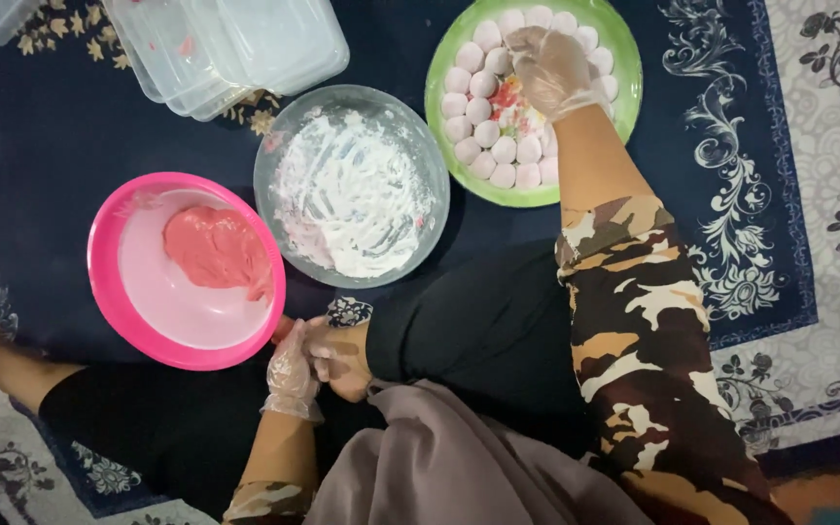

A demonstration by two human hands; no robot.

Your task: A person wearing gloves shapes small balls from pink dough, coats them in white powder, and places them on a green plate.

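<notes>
On the dark patterned rug (70, 136), a green plate (627, 58) near the far edge carries a ring of pale dough balls (483, 131); the gloved right hand (548, 63) rests loosely open upon them. Beside it sit a floury clear bowl (352, 185) and a pink bowl (187, 272) of pink dough (216, 248). The gloved left hand (294, 374) pinches the pink bowl's near rim.

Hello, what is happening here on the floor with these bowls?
A person sits on a patterned carpet, wearing thin clear gloves. The right hand reaches over the green plate ringed with pale pink dough balls. The left hand rests at the rim of the pink bowl, which holds a lump of pink dough. Between them stands a clear bowl smeared with white flour or paste. Empty plastic containers lie behind.
</notes>
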